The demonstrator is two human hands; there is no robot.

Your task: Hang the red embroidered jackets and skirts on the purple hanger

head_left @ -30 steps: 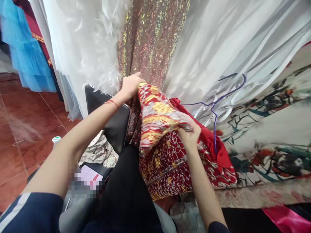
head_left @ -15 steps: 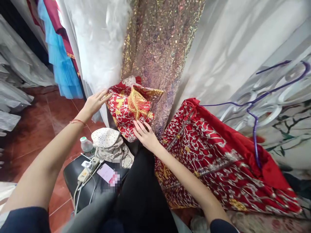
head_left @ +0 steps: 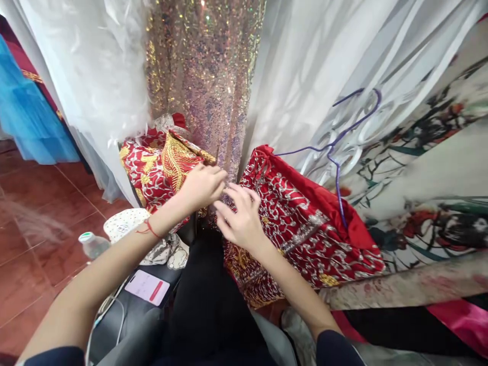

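Note:
My left hand (head_left: 206, 185) is closed, its fingertips bunched together beside my right hand; what they hold, if anything, is too small to make out. My right hand (head_left: 240, 213) has its fingers apart and slightly bent, near the left fingertips. Behind my left wrist lies a folded red garment (head_left: 143, 162) with gold and silver embroidery, partly covered by my forearm. To the right, a red embroidered skirt-like garment (head_left: 297, 223) hangs slanted from a purple hanger (head_left: 337, 178), behind my right hand and forearm.
A black seat (head_left: 110, 330) at lower left bears a phone (head_left: 147, 287), white cables (head_left: 95, 325), a dotted cloth hat (head_left: 124, 223) and a bottle (head_left: 93, 245). A sequined cloth (head_left: 206, 76) and white fabric (head_left: 290, 66) hang ahead. Floral fabric (head_left: 419, 218) is at right.
Both hands have left the folded red garment and come together to its right. My left hand has closed. The view has turned to the right.

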